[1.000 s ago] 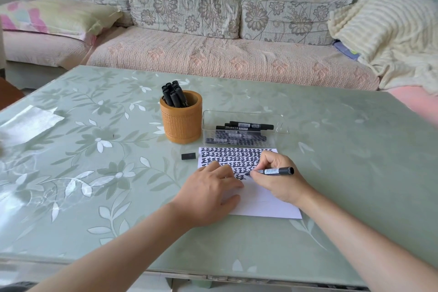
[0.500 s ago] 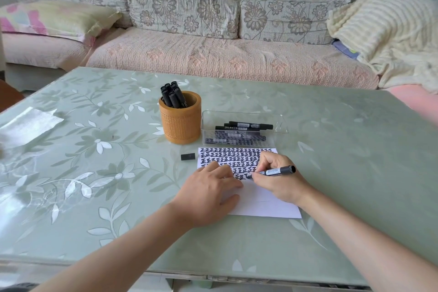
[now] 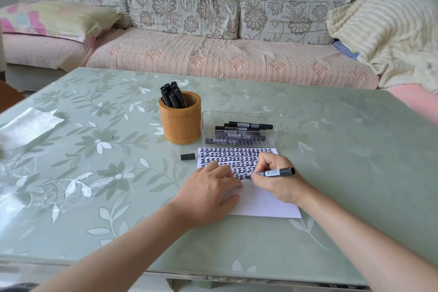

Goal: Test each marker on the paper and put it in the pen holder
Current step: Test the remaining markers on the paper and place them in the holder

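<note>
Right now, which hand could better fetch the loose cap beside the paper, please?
Probably left: the left hand rests open on the paper nearest the cap; the right hand grips the marker.

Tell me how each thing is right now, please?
marker: uncapped, tip on paper
cap: off, lying beside paper
paper: flat, upper part filled with marks
pen holder: upright, holds standing markers
clear tray: open, holds lying markers
left hand: flat, pressing paper
right hand: gripping marker
</note>
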